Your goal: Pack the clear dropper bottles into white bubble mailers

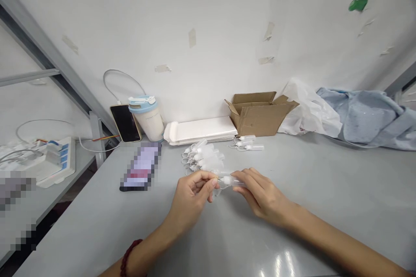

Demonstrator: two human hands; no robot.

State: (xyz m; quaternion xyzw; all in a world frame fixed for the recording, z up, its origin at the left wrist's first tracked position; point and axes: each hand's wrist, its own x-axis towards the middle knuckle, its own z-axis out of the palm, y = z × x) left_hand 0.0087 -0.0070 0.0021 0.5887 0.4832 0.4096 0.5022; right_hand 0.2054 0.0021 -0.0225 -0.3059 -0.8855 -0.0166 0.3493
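Between my two hands lies a small clear bottle with a white cap [226, 181], held roughly level over the grey table [208, 242]. My right hand [263, 192] has its fingers wrapped round the bottle's clear body. At the cap's end my left hand [195, 194] pinches something thin, too small to make out fully. Just behind my hands is a pile of similar small bottles [204, 156] with thin loops on them. A few more such bottles [253, 147] rest in front of the cardboard box.
An open cardboard box [260, 119], white flat packs [204, 130], a cup with a blue lid [149, 121] and a black phone [126, 123] stand along the wall. Another phone [143, 166] lies at left. White plastic bag [308, 110] and blue cloth [370, 117] are at right.
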